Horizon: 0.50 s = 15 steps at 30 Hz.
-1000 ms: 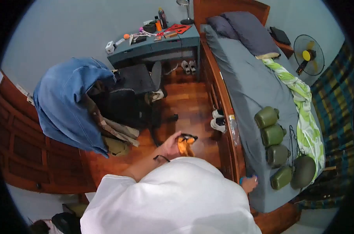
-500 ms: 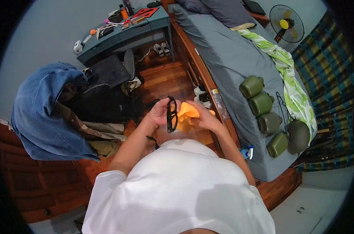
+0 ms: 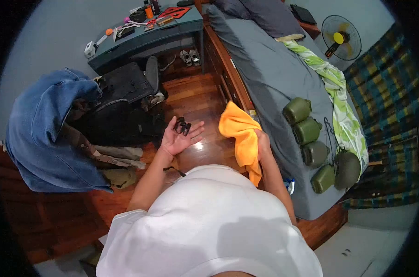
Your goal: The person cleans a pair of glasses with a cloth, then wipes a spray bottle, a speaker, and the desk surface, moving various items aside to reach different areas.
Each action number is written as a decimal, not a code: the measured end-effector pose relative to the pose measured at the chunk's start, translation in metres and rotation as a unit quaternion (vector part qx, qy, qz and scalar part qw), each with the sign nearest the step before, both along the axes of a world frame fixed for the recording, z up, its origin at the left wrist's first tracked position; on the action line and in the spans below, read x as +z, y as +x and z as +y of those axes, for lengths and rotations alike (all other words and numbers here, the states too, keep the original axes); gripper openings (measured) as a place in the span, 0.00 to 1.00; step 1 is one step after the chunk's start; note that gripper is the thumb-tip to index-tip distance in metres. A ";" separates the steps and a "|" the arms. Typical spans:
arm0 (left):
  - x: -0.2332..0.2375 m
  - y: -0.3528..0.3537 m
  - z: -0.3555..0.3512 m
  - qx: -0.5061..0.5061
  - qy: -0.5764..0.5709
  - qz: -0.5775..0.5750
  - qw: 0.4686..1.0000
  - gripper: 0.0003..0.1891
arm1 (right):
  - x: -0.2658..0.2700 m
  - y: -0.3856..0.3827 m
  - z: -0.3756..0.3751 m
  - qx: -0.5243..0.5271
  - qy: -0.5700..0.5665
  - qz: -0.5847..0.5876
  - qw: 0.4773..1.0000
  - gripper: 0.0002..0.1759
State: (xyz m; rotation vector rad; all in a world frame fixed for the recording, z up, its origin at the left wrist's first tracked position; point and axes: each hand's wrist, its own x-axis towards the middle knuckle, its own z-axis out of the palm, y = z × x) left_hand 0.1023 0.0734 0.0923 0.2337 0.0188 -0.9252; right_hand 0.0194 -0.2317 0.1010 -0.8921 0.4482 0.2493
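Here | left hand (image 3: pixel 176 141) spread, apparently bearing black glasses (image 3: pixel 182 127) | right hand (image 3: pixel 264 147) pinching orange cloth (image 3: pixel 240 128)

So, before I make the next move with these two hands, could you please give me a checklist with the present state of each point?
1. Black glasses supported by the left hand: ok, they lie on the upturned palm side.
2. Left fingers closed around the glasses: not ok, the hand is open with its fingers spread.
3. Orange cloth gripped by the right hand: ok, held at its side.
4. Cloth apart from the glasses: ok, a gap shows between them.
5. Glasses free of smudges: cannot tell, they look too small here.
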 end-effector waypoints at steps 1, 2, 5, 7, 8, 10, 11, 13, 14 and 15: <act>-0.005 0.001 0.005 0.011 -0.011 0.010 1.000 0.28 | 0.000 0.001 0.000 -0.062 -0.033 0.028 0.997 0.16; -0.008 0.004 0.011 0.025 -0.022 0.017 0.999 0.28 | 0.001 0.003 0.001 -0.120 -0.063 0.052 0.989 0.16; 0.000 0.005 0.014 0.035 0.073 0.056 0.995 0.25 | -0.010 0.008 -0.004 -0.072 -0.026 -0.065 0.995 0.23; 0.005 0.010 0.009 0.032 0.069 0.068 0.995 0.24 | 0.010 0.014 0.007 -0.047 -0.056 -0.087 0.994 0.24; 0.012 0.010 0.002 0.008 0.078 0.047 0.996 0.23 | 0.023 0.013 0.016 -0.047 -0.079 -0.082 0.992 0.23; 0.007 0.011 -0.008 -0.029 0.084 0.034 0.995 0.23 | 0.040 0.020 0.029 -0.046 -0.062 -0.093 0.993 0.20; -0.005 0.016 -0.013 -0.056 0.047 0.015 0.997 0.22 | 0.045 0.025 0.033 -0.046 -0.045 -0.104 0.992 0.18; -0.022 0.021 -0.025 -0.101 -0.005 0.043 0.994 0.21 | 0.049 0.033 0.035 -0.028 -0.129 -0.087 0.987 0.15; -0.026 0.022 -0.032 -0.109 -0.008 0.046 0.993 0.21 | 0.049 0.037 0.035 -0.020 -0.180 -0.078 0.980 0.14; -0.022 0.021 -0.037 -0.107 -0.010 0.045 0.993 0.21 | 0.049 0.038 0.037 -0.025 -0.182 -0.075 0.980 0.14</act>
